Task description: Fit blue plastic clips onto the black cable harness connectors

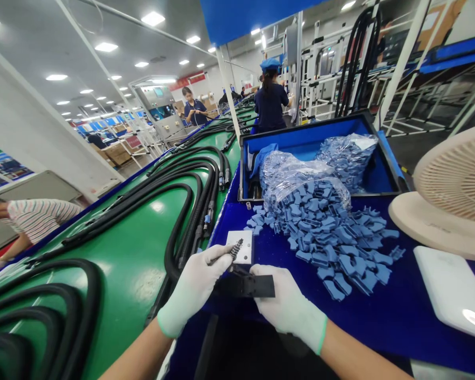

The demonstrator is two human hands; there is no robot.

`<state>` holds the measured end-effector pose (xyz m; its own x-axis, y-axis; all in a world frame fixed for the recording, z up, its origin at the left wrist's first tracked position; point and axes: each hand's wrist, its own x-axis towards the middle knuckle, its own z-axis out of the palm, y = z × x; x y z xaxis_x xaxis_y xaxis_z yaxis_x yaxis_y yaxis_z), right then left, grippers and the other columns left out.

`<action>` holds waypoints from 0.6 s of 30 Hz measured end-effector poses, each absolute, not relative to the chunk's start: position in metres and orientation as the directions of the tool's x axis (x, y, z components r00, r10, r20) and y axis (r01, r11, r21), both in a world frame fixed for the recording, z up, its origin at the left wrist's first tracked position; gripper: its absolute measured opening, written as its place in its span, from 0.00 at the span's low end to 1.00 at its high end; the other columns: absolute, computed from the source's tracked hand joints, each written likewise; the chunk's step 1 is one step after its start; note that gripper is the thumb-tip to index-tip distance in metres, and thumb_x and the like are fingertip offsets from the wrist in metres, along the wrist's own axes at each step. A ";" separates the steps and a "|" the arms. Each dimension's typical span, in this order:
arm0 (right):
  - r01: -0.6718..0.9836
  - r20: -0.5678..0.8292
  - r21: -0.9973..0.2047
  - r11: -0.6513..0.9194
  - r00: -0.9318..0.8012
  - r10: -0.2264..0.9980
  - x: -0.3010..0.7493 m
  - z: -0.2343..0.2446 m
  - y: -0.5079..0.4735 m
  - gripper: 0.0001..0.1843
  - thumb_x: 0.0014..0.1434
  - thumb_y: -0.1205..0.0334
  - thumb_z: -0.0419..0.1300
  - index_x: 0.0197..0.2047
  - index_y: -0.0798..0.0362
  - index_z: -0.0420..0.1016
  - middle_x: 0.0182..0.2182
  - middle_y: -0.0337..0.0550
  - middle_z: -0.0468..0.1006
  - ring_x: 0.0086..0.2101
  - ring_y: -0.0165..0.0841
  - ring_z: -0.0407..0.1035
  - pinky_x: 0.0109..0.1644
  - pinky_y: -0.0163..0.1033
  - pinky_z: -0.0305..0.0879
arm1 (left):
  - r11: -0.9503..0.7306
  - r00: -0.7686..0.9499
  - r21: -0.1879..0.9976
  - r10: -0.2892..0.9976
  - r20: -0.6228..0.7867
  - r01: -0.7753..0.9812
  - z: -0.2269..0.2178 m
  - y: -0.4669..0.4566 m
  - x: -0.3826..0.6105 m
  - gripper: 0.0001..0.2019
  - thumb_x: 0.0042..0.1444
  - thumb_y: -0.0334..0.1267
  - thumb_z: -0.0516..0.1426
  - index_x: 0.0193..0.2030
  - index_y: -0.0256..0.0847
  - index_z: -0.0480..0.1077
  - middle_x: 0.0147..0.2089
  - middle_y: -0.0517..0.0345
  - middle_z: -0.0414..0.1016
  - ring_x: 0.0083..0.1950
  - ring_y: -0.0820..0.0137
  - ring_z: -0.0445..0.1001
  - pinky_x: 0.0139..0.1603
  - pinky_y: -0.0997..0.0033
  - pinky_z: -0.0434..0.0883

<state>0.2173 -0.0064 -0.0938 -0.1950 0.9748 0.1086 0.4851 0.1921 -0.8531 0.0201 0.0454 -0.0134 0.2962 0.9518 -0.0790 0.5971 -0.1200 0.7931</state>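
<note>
My left hand, in a white glove, is closed in a pinch on a small black spring, which it holds over a white metal plate. Below it my gloved right hand grips a flat black plastic part at the near edge of the blue-covered bench. A heap of small blue plastic clips lies just right of the hands, spilling from a clear bag.
A blue bin with another bag of clips stands behind the heap. At the right are a beige fan and a white flat device. Black hoses lie on the green conveyor. Other workers stand along the line.
</note>
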 end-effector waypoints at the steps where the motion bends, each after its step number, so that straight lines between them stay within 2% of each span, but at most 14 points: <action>1: 0.488 0.119 -0.850 0.199 -0.191 0.974 0.216 -0.098 -0.005 0.06 0.54 0.73 0.56 0.30 0.52 0.68 0.28 0.38 0.76 0.30 0.32 0.69 0.33 0.34 0.56 | -0.120 0.293 0.791 0.953 -0.078 0.600 -0.014 0.045 0.020 0.19 0.65 0.48 0.57 0.58 0.45 0.79 0.56 0.59 0.82 0.57 0.57 0.78 0.62 0.63 0.70; 8: 0.478 0.098 -0.861 0.173 -0.178 0.979 0.218 -0.083 -0.012 0.09 0.55 0.74 0.54 0.29 0.52 0.70 0.28 0.39 0.78 0.30 0.33 0.71 0.33 0.35 0.60 | -0.111 0.311 0.801 0.945 -0.097 0.588 -0.009 0.045 0.024 0.21 0.61 0.46 0.60 0.58 0.42 0.78 0.57 0.57 0.82 0.57 0.55 0.78 0.60 0.62 0.73; 11: 0.459 0.092 -0.863 0.209 -0.265 0.960 0.229 -0.071 -0.017 0.14 0.56 0.77 0.51 0.36 0.52 0.75 0.35 0.42 0.81 0.36 0.35 0.74 0.42 0.36 0.66 | -0.129 0.346 0.826 0.934 -0.084 0.548 -0.005 0.046 0.026 0.21 0.64 0.48 0.57 0.57 0.40 0.79 0.52 0.55 0.83 0.54 0.56 0.79 0.58 0.62 0.74; 13: 0.537 0.070 -0.823 0.186 -0.228 0.971 0.238 -0.067 -0.019 0.18 0.56 0.77 0.51 0.42 0.54 0.78 0.41 0.48 0.81 0.43 0.39 0.75 0.50 0.40 0.67 | -0.110 0.359 0.872 0.930 -0.079 0.477 -0.006 0.047 0.027 0.22 0.66 0.51 0.56 0.57 0.38 0.79 0.49 0.53 0.84 0.51 0.57 0.80 0.54 0.63 0.75; 16: 0.624 0.094 -0.770 0.135 -0.098 0.991 0.246 -0.064 -0.021 0.22 0.52 0.73 0.61 0.52 0.54 0.77 0.50 0.52 0.78 0.51 0.46 0.71 0.58 0.48 0.64 | -0.006 0.357 0.948 0.927 -0.114 0.320 -0.011 0.049 0.029 0.25 0.66 0.54 0.55 0.58 0.35 0.77 0.46 0.48 0.84 0.45 0.60 0.81 0.47 0.64 0.77; 18: 0.479 0.038 -0.874 0.083 -0.103 0.994 0.245 -0.060 -0.024 0.30 0.49 0.68 0.68 0.57 0.50 0.73 0.51 0.47 0.78 0.48 0.44 0.71 0.55 0.47 0.66 | 0.016 0.365 0.965 0.924 -0.115 0.263 -0.013 0.049 0.030 0.25 0.66 0.52 0.56 0.58 0.34 0.77 0.46 0.47 0.83 0.42 0.62 0.80 0.45 0.64 0.77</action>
